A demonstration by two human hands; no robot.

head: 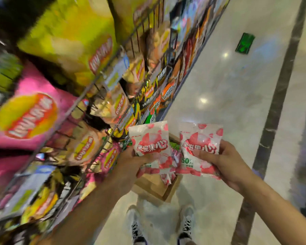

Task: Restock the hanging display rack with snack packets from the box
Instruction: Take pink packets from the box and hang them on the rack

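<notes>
My left hand [131, 160] grips a white and pink snack packet [149, 138] by its lower part, with more packets bunched beneath it. My right hand [223, 162] grips a second, matching packet [200, 138], thumb across its front. Both packets are held upright above the brown cardboard box [154, 187] on the floor, which holds more packets. The wire display rack [88, 96], full of hanging chip bags, runs along the left side, close to my left hand.
Large yellow and pink chip bags [30, 114] hang on the rack at upper left, blurred. A shiny pale floor [219, 85] stretches to the right with a dark stripe [276, 106]. My two shoes [136, 225] stand just behind the box.
</notes>
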